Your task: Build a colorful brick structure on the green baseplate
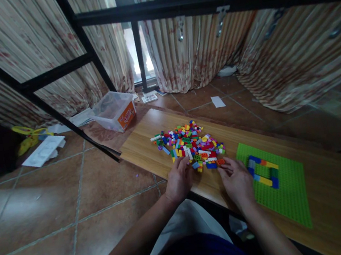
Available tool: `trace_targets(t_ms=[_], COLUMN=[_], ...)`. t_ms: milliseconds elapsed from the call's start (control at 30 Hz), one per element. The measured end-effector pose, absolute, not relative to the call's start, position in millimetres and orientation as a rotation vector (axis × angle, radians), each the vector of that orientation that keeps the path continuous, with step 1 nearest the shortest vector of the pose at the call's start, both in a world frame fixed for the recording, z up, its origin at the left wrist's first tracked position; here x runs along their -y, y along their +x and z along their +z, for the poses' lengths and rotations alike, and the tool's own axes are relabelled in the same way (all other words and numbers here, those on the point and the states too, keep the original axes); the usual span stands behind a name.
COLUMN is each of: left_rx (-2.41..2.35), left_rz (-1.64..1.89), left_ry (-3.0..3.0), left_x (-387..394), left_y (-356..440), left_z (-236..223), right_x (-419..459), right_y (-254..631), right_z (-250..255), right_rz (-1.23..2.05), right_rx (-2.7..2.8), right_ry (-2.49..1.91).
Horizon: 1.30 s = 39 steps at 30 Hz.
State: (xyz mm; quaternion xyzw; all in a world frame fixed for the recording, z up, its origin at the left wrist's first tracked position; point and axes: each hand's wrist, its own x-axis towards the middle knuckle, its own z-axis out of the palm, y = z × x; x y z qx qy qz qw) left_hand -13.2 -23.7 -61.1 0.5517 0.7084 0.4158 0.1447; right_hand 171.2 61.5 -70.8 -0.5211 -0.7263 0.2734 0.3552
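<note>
Orange brick (pixel 220 162) at right grip (pixel 237 180); whether pinched, hard to tell

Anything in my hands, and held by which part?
Can't tell: your right hand is at an orange brick, your left hand at the brick pile.

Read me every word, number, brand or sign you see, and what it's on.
No text reads clearly.
Orange label on the translucent plastic box: pale lettering, too blurred.
White printed sheet on the floor: dark marks, too small.
Small orange plastic brick: dark marks, too small.
</note>
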Motion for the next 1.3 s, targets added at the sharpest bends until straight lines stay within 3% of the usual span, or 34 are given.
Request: trace_targets(t_ms=[133,400,600,767,933,1100,1300], left_rx=[-2.293,-2.408,-2.344,-1.981,-1.920,-1.772,-1.413], left_rz=[1.274,0.971,1.138,1.387,1.400,1.402,1.326], left_ry=[1.538,1.442,1.075,0.849,1.124,1.291,1.001], left_x=[31,13,13,21,36,42,30], left_y=[-32,-49,-62,-56,-15,9,10], left_z=[-58,-57,-47,-35,-19,-16,-12], right_x=[-55,-43,-39,-36,-32,-30,-24], right_y=[172,158,153,134,107,108,127], right_z=[-69,-51,-49,-37,-15,-10,-14], right_rz=[0.649,0.574,0.626,0.985,1.517,1.575,1.587], right_rx=[1.892,1.981,1.960,1.790,1.333,1.044,1.013], right_ry=[-1.313,-1.232,-1.188,-1.183,-1.192,-1.123,-1.128])
